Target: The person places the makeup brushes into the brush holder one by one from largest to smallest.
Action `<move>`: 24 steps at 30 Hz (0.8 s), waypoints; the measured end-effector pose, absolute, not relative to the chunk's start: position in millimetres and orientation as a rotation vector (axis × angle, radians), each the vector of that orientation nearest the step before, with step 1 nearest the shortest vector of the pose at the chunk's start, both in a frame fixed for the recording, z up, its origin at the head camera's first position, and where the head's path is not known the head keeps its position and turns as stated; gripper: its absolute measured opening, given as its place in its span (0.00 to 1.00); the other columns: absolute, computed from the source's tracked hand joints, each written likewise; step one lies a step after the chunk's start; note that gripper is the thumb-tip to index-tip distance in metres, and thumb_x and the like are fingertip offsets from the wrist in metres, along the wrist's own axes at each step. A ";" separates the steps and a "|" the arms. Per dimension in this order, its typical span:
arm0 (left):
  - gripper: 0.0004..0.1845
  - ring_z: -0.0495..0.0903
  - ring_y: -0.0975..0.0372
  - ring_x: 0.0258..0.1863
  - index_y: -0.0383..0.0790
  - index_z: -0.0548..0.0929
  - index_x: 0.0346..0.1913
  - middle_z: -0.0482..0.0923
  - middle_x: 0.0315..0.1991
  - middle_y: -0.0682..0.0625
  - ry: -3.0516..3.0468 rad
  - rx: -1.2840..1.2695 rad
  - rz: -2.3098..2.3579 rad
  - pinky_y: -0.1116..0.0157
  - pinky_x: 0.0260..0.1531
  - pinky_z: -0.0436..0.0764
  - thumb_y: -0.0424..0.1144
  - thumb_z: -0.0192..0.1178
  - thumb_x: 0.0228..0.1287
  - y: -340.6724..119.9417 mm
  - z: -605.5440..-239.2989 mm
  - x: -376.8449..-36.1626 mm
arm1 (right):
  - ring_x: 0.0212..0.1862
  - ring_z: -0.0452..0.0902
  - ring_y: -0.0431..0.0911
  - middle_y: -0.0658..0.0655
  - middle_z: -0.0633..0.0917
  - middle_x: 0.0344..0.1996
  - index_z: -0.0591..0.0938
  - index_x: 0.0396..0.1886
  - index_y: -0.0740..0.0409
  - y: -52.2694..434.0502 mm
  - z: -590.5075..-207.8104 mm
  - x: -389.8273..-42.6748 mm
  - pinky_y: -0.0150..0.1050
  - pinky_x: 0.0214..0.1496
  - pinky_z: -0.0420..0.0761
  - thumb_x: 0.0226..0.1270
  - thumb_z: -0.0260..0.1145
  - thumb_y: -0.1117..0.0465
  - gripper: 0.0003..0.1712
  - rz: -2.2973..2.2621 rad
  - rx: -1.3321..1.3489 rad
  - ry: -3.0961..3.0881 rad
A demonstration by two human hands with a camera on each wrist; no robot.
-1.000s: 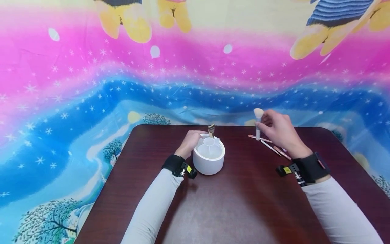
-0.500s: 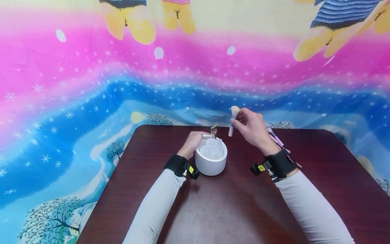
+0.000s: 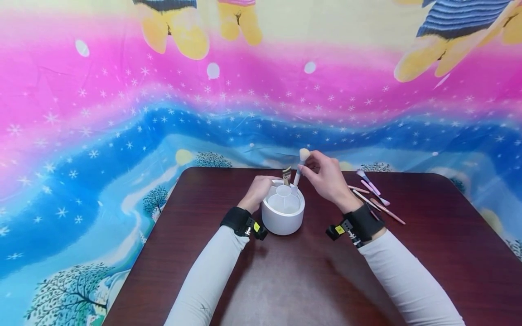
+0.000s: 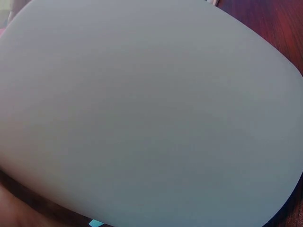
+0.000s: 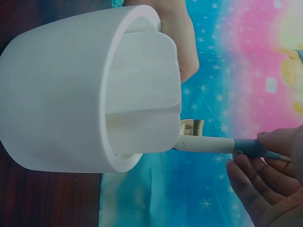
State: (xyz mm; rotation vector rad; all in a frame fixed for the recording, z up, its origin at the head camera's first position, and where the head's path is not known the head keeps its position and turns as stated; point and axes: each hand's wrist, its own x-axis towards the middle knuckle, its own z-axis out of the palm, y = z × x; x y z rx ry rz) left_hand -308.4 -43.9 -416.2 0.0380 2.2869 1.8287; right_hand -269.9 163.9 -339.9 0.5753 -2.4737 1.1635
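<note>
Two hands work at the white holder [image 3: 283,213], which stands mid-table on the dark wooden table [image 3: 293,280]. Left hand [image 3: 258,190] curls against the holder's left wall, steadying it; its wrist view shows only white wall [image 4: 151,113]. Right hand [image 3: 324,177] pinches the fluffy brush [image 3: 301,163] by its handle. A second ago that hand was out to the right, over the loose brushes; it has since swung in, and the brush's handle end now sits at the holder's far rim, tilted, bristles up. In the right wrist view the handle tip [image 5: 208,143] touches the rim edge, not yet down inside a compartment. One flat tan brush [image 3: 287,175] already stands in a far compartment, just beside the incoming handle, the only crowding there. Further right, several loose brushes [image 3: 373,194] lie fanned on the table. Beyond, a bright printed backdrop [image 3: 122,113].
</note>
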 end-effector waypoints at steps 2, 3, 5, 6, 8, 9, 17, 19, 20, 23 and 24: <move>0.26 0.80 0.53 0.61 0.43 0.88 0.58 0.84 0.58 0.49 2.286 0.039 1.827 0.52 0.63 0.76 0.31 0.47 0.62 -43.9 -416.0 -307.8 | 0.43 0.85 0.51 0.60 0.88 0.39 0.81 0.50 0.64 163.2 -341.5 -269.8 0.47 0.47 0.83 0.72 0.69 0.61 0.13 1.166 0.575 -2.482; 0.26 0.80 0.53 0.61 0.44 0.88 0.58 0.84 0.58 0.49 2.285 0.039 1.827 0.52 0.63 0.76 0.31 0.47 0.62 -44.0 -415.8 -307.7 | 0.43 0.85 0.51 0.60 0.88 0.40 0.81 0.50 0.64 163.3 -342.8 -269.9 0.47 0.47 0.83 0.72 0.68 0.61 0.13 1.163 0.576 -2.484; 0.26 0.79 0.53 0.62 0.44 0.88 0.58 0.84 0.59 0.49 2.285 0.038 1.826 0.52 0.63 0.76 0.31 0.47 0.62 -43.9 -415.3 -307.4 | 0.43 0.85 0.51 0.60 0.88 0.40 0.81 0.51 0.64 163.4 -345.2 -270.4 0.48 0.47 0.82 0.72 0.68 0.61 0.13 1.160 0.579 -2.487; 0.26 0.79 0.53 0.62 0.44 0.88 0.58 0.84 0.59 0.49 2.287 0.038 1.826 0.52 0.63 0.75 0.31 0.47 0.62 -43.8 -415.1 -307.4 | 0.43 0.85 0.51 0.61 0.88 0.40 0.81 0.50 0.65 163.2 -346.1 -270.7 0.48 0.47 0.82 0.72 0.68 0.62 0.13 1.160 0.583 -2.487; 0.26 0.79 0.53 0.62 0.44 0.87 0.59 0.84 0.59 0.49 2.287 0.040 1.824 0.52 0.63 0.75 0.31 0.47 0.61 -43.8 -414.7 -307.4 | 0.42 0.85 0.51 0.60 0.88 0.40 0.82 0.50 0.64 162.8 -348.0 -271.3 0.48 0.47 0.83 0.72 0.68 0.62 0.12 1.163 0.593 -2.490; 0.27 0.79 0.53 0.62 0.43 0.87 0.59 0.84 0.59 0.49 2.286 0.044 1.827 0.52 0.64 0.75 0.30 0.47 0.61 -43.7 -414.8 -307.9 | 0.42 0.85 0.51 0.60 0.88 0.40 0.82 0.50 0.65 162.6 -349.0 -271.4 0.47 0.47 0.83 0.72 0.68 0.62 0.12 1.167 0.598 -2.493; 0.28 0.80 0.54 0.61 0.41 0.87 0.58 0.84 0.58 0.48 2.291 0.069 1.839 0.54 0.63 0.76 0.28 0.48 0.57 -43.0 -415.8 -309.0 | 0.40 0.86 0.49 0.58 0.89 0.38 0.83 0.52 0.63 161.4 -359.3 -270.5 0.47 0.44 0.84 0.73 0.67 0.61 0.13 1.131 0.631 -2.584; 0.28 0.81 0.54 0.60 0.41 0.87 0.58 0.85 0.58 0.48 2.294 0.071 1.842 0.54 0.63 0.76 0.28 0.48 0.57 -42.8 -416.1 -309.1 | 0.39 0.86 0.49 0.57 0.89 0.38 0.84 0.50 0.61 161.7 -361.9 -270.3 0.47 0.43 0.84 0.74 0.67 0.60 0.11 1.112 0.651 -2.604; 0.28 0.81 0.54 0.60 0.41 0.87 0.58 0.85 0.58 0.48 2.298 0.072 1.842 0.54 0.63 0.77 0.28 0.47 0.57 -42.8 -416.3 -309.3 | 0.39 0.86 0.48 0.57 0.89 0.38 0.85 0.49 0.61 161.8 -363.1 -270.3 0.47 0.43 0.84 0.73 0.67 0.60 0.11 1.106 0.665 -2.610; 0.28 0.81 0.54 0.60 0.41 0.87 0.58 0.84 0.58 0.48 2.303 0.070 1.838 0.54 0.63 0.77 0.29 0.47 0.58 -43.1 -416.2 -309.0 | 0.40 0.86 0.48 0.57 0.89 0.38 0.87 0.46 0.60 162.4 -365.3 -270.3 0.47 0.44 0.85 0.73 0.68 0.61 0.09 1.100 0.694 -2.619; 0.28 0.80 0.54 0.61 0.41 0.87 0.59 0.84 0.59 0.48 2.303 0.069 1.834 0.54 0.63 0.76 0.29 0.47 0.58 -43.3 -415.9 -308.9 | 0.40 0.86 0.48 0.57 0.89 0.38 0.87 0.45 0.60 162.5 -365.5 -270.3 0.47 0.44 0.85 0.72 0.68 0.61 0.08 1.097 0.700 -2.622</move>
